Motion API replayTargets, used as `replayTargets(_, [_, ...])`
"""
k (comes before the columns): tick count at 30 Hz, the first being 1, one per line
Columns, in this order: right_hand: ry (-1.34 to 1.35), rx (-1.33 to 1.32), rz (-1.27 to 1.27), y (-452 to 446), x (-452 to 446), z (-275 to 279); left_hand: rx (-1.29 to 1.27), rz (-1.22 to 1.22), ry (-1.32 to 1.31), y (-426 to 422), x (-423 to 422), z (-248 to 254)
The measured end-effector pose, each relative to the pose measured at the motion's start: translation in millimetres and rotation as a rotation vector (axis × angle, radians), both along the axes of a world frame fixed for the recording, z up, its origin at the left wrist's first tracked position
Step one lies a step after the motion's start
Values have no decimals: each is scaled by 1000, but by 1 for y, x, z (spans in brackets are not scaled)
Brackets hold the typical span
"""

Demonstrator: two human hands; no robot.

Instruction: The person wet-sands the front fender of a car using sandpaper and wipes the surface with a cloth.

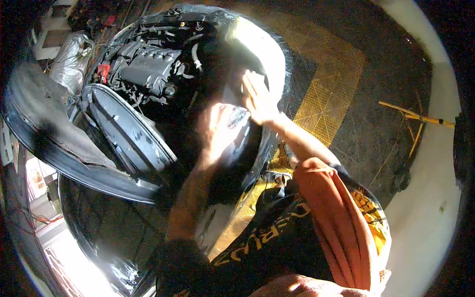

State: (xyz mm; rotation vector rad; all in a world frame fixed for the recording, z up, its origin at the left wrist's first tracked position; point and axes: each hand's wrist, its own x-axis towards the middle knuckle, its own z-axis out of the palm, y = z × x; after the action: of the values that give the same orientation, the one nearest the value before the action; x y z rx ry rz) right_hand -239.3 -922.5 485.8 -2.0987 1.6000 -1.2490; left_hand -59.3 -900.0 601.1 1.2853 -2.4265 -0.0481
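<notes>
My right hand [260, 99] lies on the car's fender [255, 44] near its bright, glaring edge, with the fingers stretched out. To the left of it, my left hand [213, 126] is closed, its fingers blurred by strong light. A pale, speckled thing [238, 118] shows at its fingertips, between the two hands; what it is cannot be made out. Both hands are beside the open engine bay, over the dark inner side of the fender.
A grey engine [151, 67] with a red part [103, 72] sits in the bay. The raised hood [64, 133] curves along the left. Yellow and grey floor tiles [326, 89] lie at the right, near a yellow stand [420, 118]. Silvery wrapping [71, 62] shows upper left.
</notes>
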Motion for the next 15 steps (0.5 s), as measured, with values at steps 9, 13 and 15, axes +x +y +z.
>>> replayTargets(9, [-519,303,147,135,26,10,31,-52,-340,-35,-37,-16])
replayTargets(13, [-445,70,126,159,63,26,84,-59,-372,-108,-83,-32])
replayTargets(15, [-419,66,48,131,64,26,182,-50,-367,-142,-107,-32])
